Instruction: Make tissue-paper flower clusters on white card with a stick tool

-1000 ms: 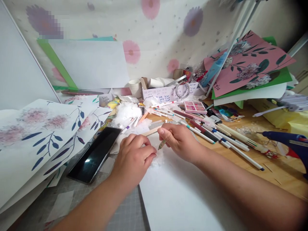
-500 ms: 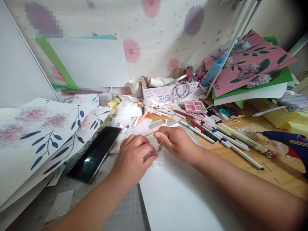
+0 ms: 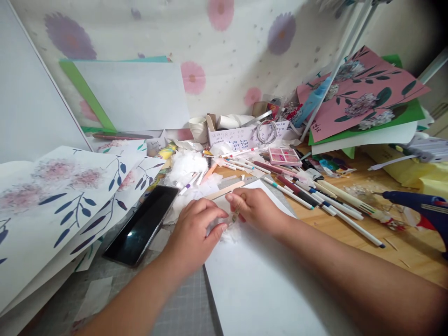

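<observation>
A sheet of white paper [image 3: 266, 280] lies before me on the grey cutting mat [image 3: 178, 298]. My right hand [image 3: 257, 205] is closed in a fist, thumb uppermost, around a slim pointed tool [image 3: 235, 216]. The tool's tip points down at the paper; most of it is hidden in the fist, so its exact kind is unclear. A small crumpled piece of thin white material [image 3: 231, 234] lies under the tip. Beside it, my left hand [image 3: 196, 228] rests with curved fingers, its thumb and forefinger apart at the edge of the white piece.
Left of my hands lie a black phone [image 3: 143, 226] and sheets with flower pictures [image 3: 80, 186]. Marker pens [image 3: 336, 205], white fluff [image 3: 187, 165] and a pink palette [image 3: 284, 156] crowd the back. A blue glue gun [image 3: 413, 198] is at far right.
The view has shifted slightly. My right hand has tipped the tool a little, and the left thumb and forefinger have parted slightly. More of the white crumpled piece shows between the hands.
</observation>
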### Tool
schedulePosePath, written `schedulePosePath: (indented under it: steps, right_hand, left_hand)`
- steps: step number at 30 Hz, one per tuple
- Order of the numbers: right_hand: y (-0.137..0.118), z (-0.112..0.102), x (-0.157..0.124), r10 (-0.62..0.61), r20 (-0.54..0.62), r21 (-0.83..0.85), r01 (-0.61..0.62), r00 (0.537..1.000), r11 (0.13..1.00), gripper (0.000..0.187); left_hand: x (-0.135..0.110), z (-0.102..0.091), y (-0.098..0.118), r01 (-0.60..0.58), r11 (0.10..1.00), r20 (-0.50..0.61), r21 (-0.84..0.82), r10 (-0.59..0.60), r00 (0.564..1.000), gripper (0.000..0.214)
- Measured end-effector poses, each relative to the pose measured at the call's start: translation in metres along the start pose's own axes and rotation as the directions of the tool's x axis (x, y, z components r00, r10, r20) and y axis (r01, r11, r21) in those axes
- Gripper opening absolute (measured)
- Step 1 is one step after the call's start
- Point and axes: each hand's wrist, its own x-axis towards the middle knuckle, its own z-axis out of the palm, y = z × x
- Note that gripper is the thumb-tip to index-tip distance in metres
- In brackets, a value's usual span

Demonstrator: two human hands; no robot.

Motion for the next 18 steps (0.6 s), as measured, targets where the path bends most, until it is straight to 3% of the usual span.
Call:
schedulePosePath:
  steps: [3, 6, 11, 18]
  right_hand:
    - [0.011, -0.007, 0.006, 0.211, -0.144, 0.353, -0.149, 0.967, 0.924, 0.047]
    - [0.018, -0.010, 0.012, 0.318, -0.222, 0.552, -0.151, 0.922, 0.820, 0.048]
    - [0.017, -0.007, 0.013, 0.338, -0.144, 0.559, -0.206, 0.930, 0.803, 0.046]
    - [0.015, -0.009, 0.011, 0.261, -0.114, 0.441, -0.186, 0.959, 0.878, 0.047]
  left_hand:
    - [-0.002, 0.000, -0.001, -0.032, 0.999, 0.004, 0.003, 0.032, 0.999, 0.020]
    - [-0.004, 0.001, 0.001, -0.082, 0.995, 0.078, 0.061, 0.078, 0.994, 0.031]
    - [-0.005, 0.002, 0.009, -0.154, 0.966, 0.192, 0.210, 0.114, 0.975, 0.039]
    - [-0.005, 0.002, 0.006, -0.176, 0.958, 0.122, 0.226, 0.152, 0.981, 0.014]
